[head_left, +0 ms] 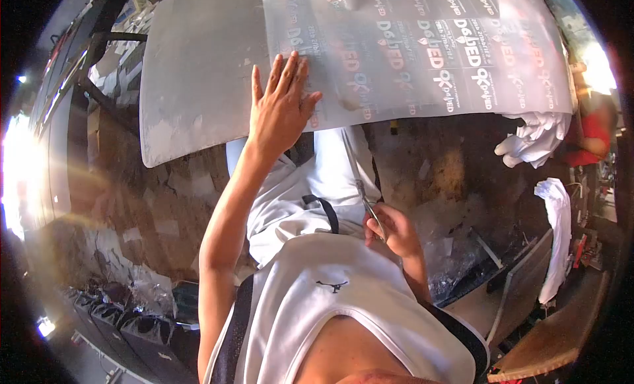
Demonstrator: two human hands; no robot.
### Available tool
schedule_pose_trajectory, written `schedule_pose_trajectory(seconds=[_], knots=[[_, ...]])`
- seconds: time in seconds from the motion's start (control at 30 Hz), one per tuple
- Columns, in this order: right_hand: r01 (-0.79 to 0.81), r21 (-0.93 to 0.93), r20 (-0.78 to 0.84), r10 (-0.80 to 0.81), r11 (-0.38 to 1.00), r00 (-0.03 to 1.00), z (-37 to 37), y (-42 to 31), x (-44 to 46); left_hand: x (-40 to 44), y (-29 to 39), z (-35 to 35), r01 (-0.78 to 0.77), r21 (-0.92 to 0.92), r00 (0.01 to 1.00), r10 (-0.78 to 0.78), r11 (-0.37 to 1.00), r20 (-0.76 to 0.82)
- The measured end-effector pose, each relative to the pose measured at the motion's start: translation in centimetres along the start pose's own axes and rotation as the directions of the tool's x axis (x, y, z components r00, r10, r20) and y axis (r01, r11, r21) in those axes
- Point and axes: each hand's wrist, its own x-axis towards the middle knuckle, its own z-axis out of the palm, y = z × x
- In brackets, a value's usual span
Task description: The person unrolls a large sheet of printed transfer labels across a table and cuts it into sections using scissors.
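Observation:
My left hand (281, 110) lies flat, fingers spread, over the left edge of a translucent plastic sheet (409, 60) printed with rows of repeated "DepED" lettering. Beneath the sheet is a grey tabletop (198, 73) with rounded corners, its bare left part showing. Close to my lap, my right hand (395, 231) is closed around the handles of a pair of scissors (362, 192). The blades point away from me toward the table edge, apart from the sheet. Part of the handles is hidden by my fingers.
Crumpled white material (536, 138) hangs by the table's right corner. A white cloth-like strip (555, 232) drapes near wooden boards (551, 324) at right. A person in red (594, 130) is at the far right. Scraps litter the dark floor (436, 179). Dark containers (155, 334) stand at lower left.

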Motion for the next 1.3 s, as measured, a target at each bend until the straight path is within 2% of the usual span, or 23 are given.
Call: schedule_pose_trajectory(seconds=[0.67,0.73,0.87,1.1,1.3], knots=[[-0.04,0.125,0.056,0.033,0.991,0.998,1.1,-0.2,1.4,-0.8,-1.3,-1.7,0.045,0.012,0.998,-0.045,0.999,0.036],[-0.015,0.053,0.075,0.011,0.998,0.997,1.5,-1.0,1.5,-0.6,-1.6,-1.5,0.005,-0.029,0.999,-0.007,1.0,-0.045],[0.02,0.017,0.06,-0.021,1.0,0.998,1.6,-1.1,2.0,0.1,-0.8,-1.4,0.029,-0.011,0.997,-0.03,1.0,-0.077],[0.006,0.072,0.003,-0.006,0.997,1.0,3.1,-2.1,3.2,-0.4,-0.9,-0.6,-0.016,-0.097,0.994,0.005,0.995,-0.114],[-0.012,0.133,0.022,0.009,0.991,1.0,4.4,-2.9,3.9,-1.3,-1.1,-1.0,-0.044,-0.046,0.999,0.043,0.998,-0.025]])
